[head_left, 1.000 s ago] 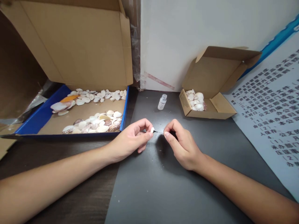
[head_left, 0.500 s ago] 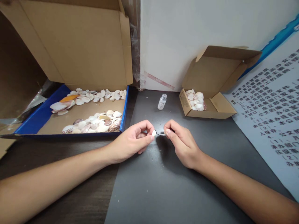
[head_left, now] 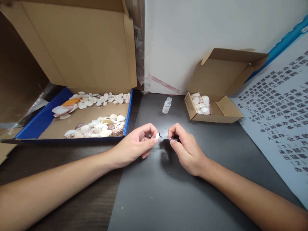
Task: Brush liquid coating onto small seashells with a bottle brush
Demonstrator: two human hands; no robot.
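Note:
Between the thumb and fingers of my left hand [head_left: 141, 141] is a small white shell [head_left: 157, 136]. A short dark strand [head_left: 160, 134] sticks out beside the shell's right edge; I cannot make out what it is. My right hand [head_left: 186, 147] pinches a thin pale stick [head_left: 166, 138], with something dark showing at its end between the fingers. The stick points left toward the shell, and a narrow gap seems to part the two. Beyond the hands, a small clear bottle [head_left: 166, 106] with a label stands upright and uncapped.
At left, a blue-edged cardboard box [head_left: 79, 126] with a raised lid holds several shells in two groups. A smaller cardboard box [head_left: 216, 119] at back right holds white shells. A printed sheet [head_left: 276, 128] lies along the right, and a white panel [head_left: 204, 29] stands behind.
My right hand has shifted its grip slightly, and the pale stick has drawn a little away from the shell. My left hand stays nearly in place.

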